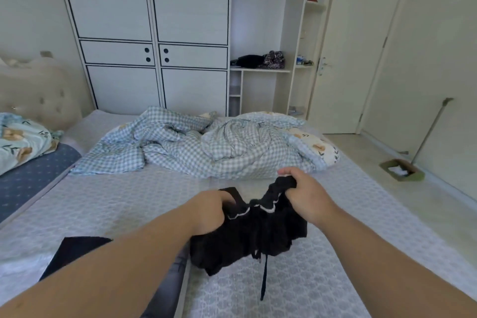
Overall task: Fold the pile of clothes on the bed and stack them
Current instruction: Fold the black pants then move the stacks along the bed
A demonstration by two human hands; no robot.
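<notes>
From the head view, both hands grip a black garment (247, 237) with white trim, low at the centre, over the bed (108, 204). The left hand (206, 212) has its fingers tucked into the cloth at 9 o'clock of it; the right hand (304, 193) has its fingers curled tight on a bunched edge at 1 o'clock. A cord dangles toward 6 o'clock. A checked quilt (206, 144) lies crumpled at 12 o'clock.

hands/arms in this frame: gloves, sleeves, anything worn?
Nothing worn that shows. The left hand and right hand are bare, without gloves, and no ring, watch or bracelet is visible. Both forearms are uncovered right down to the bottom edge of the picture, so no sleeve comes into view.
</notes>
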